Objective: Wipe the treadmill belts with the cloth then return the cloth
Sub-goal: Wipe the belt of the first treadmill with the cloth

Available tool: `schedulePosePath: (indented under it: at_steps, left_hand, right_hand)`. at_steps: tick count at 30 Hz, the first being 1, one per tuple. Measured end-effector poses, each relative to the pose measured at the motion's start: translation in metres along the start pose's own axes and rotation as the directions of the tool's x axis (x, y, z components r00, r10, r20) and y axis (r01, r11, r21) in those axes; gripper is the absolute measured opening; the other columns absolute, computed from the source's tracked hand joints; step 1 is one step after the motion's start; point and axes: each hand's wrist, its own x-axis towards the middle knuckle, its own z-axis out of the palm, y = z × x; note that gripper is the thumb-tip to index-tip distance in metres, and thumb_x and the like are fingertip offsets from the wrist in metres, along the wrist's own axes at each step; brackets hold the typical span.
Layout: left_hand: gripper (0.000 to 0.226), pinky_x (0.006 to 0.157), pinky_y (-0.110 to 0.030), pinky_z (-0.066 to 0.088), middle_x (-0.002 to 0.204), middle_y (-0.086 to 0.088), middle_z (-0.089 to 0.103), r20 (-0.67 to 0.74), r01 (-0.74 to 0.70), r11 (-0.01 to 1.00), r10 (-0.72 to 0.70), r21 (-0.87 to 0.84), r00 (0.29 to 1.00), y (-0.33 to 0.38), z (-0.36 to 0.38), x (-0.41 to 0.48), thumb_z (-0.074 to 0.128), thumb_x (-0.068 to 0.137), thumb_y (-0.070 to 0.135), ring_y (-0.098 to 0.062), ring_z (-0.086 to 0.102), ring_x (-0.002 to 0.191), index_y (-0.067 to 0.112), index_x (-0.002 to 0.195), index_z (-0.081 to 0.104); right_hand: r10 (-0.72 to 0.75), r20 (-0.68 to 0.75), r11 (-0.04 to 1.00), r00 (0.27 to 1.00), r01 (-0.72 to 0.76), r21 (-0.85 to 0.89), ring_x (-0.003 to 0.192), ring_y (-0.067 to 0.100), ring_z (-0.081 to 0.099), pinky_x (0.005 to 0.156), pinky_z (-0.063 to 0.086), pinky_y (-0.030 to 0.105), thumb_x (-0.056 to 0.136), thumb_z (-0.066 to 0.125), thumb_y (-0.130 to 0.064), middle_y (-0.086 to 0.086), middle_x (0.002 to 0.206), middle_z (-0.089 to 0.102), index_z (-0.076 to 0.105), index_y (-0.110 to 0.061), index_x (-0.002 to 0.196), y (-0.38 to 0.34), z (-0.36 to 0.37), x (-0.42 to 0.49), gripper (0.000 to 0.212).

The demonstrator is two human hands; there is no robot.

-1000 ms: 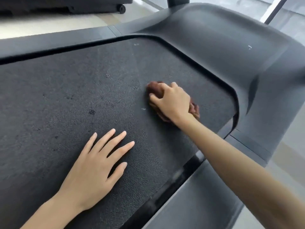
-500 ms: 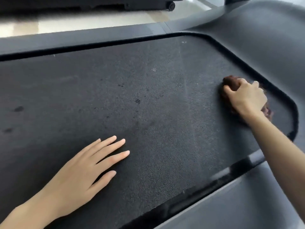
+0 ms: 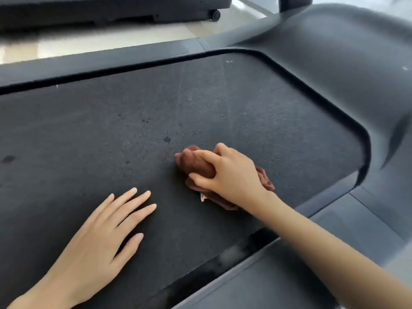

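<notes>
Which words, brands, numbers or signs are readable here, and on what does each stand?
None can be read.
The treadmill belt, its frame and the cloth show no lettering.
A pale tag at the cloth's edge is too small to read.

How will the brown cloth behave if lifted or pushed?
Probably floppy: the cloth bunches in folds under the right hand. Likely light, since one hand grips it whole. It may drag rather than slide on the textured belt.

A dark machine base with a small black wheel stands on the pale floor at top.
</notes>
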Motion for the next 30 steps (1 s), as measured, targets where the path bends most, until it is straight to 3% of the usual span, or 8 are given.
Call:
schedulePosePath:
  at_steps: [4, 9, 12, 15, 18, 22, 23, 30]
  left_hand:
    - [0.049, 0.114, -0.037, 0.012, 0.150, 0.016, 0.028, 0.014, -0.081, 0.997, 0.081, -0.003, 0.997, 0.016, 0.008, 0.036, 0.025, 0.095, 0.044, -0.011, 0.019, 0.142, 0.029, 0.141, 0.036]
    - [0.052, 0.115, -0.035, 0.008, 0.150, 0.015, 0.029, 0.045, -0.276, 0.961, 0.275, 0.001, 0.960, 0.081, 0.024, 0.120, 0.023, 0.093, 0.044, -0.009, 0.015, 0.142, 0.029, 0.141, 0.037]
    - [0.052, 0.115, -0.036, 0.006, 0.150, 0.016, 0.026, 0.059, -0.369, 0.929, 0.370, -0.020, 0.927, 0.107, 0.033, 0.147, 0.021, 0.093, 0.045, -0.008, 0.013, 0.142, 0.031, 0.141, 0.035]
    - [0.050, 0.115, -0.036, 0.009, 0.149, 0.016, 0.030, 0.046, -0.404, 0.914, 0.406, -0.045, 0.913, 0.107, 0.037, 0.152, 0.024, 0.094, 0.044, -0.007, 0.015, 0.142, 0.030, 0.140, 0.039]
    - [0.049, 0.115, -0.035, 0.009, 0.147, 0.015, 0.033, 0.037, -0.414, 0.907, 0.417, -0.071, 0.908, 0.107, 0.037, 0.151, 0.027, 0.093, 0.044, -0.007, 0.018, 0.141, 0.030, 0.138, 0.042]
    - [0.050, 0.116, -0.034, 0.009, 0.147, 0.015, 0.035, 0.032, -0.411, 0.908, 0.414, -0.078, 0.910, 0.111, 0.035, 0.150, 0.027, 0.092, 0.043, -0.007, 0.019, 0.141, 0.029, 0.137, 0.043]
    - [0.051, 0.116, -0.035, 0.009, 0.147, 0.014, 0.035, 0.030, -0.410, 0.909, 0.413, -0.077, 0.910, 0.111, 0.035, 0.150, 0.026, 0.092, 0.044, -0.008, 0.019, 0.141, 0.029, 0.138, 0.043]
    - [0.052, 0.116, -0.032, 0.009, 0.149, 0.014, 0.030, 0.054, -0.412, 0.906, 0.418, -0.093, 0.907, 0.102, 0.030, 0.139, 0.025, 0.092, 0.046, -0.007, 0.017, 0.142, 0.030, 0.139, 0.039]
  right_hand:
    - [0.376, -0.144, 0.923, 0.915, -0.384, -0.033, 0.087, 0.024, 0.057, 0.065, 0.030, 0.028, 0.080, 0.055, -0.062, -0.002, 0.089, 0.047, 0.057, -0.038, 0.120, 0.079, -0.027, -0.029, 0.047]
    - [0.295, 0.036, 0.954, 0.955, -0.293, -0.059, 0.080, 0.021, 0.056, 0.066, 0.036, 0.030, 0.077, 0.050, -0.068, -0.008, 0.084, 0.044, 0.056, -0.044, 0.114, 0.096, -0.056, -0.069, 0.045]
    - [0.300, -0.101, 0.945, 0.949, -0.310, -0.104, 0.071, 0.015, 0.053, 0.063, 0.037, 0.027, 0.073, 0.045, -0.071, -0.011, 0.079, 0.045, 0.058, -0.043, 0.110, 0.125, -0.089, -0.092, 0.048]
    - [0.383, -0.315, 0.874, 0.868, -0.451, -0.182, 0.068, 0.016, 0.048, 0.063, 0.038, 0.028, 0.074, 0.051, -0.066, -0.007, 0.079, 0.043, 0.060, -0.039, 0.107, 0.188, -0.128, -0.110, 0.043]
    - [0.499, -0.364, 0.738, 0.786, -0.606, -0.298, 0.079, 0.032, 0.055, 0.068, 0.042, 0.034, 0.081, 0.059, -0.056, 0.003, 0.084, 0.044, 0.063, -0.029, 0.111, 0.254, -0.152, -0.129, 0.042]
    - [0.734, -0.414, 0.568, 0.538, -0.821, -0.059, 0.104, 0.036, 0.055, 0.084, 0.041, 0.040, 0.083, 0.054, -0.056, 0.012, 0.110, 0.058, 0.053, -0.034, 0.128, 0.276, -0.142, -0.148, 0.050]
    - [0.745, -0.422, 0.558, 0.517, -0.829, -0.029, 0.105, 0.036, 0.056, 0.084, 0.042, 0.040, 0.082, 0.053, -0.058, 0.012, 0.111, 0.060, 0.054, -0.034, 0.126, 0.267, -0.134, -0.149, 0.050]
    - [0.513, -0.167, 0.815, 0.842, -0.539, -0.215, 0.088, 0.029, 0.061, 0.065, 0.033, 0.031, 0.078, 0.049, -0.066, 0.001, 0.092, 0.056, 0.060, -0.036, 0.112, 0.136, -0.071, -0.114, 0.047]
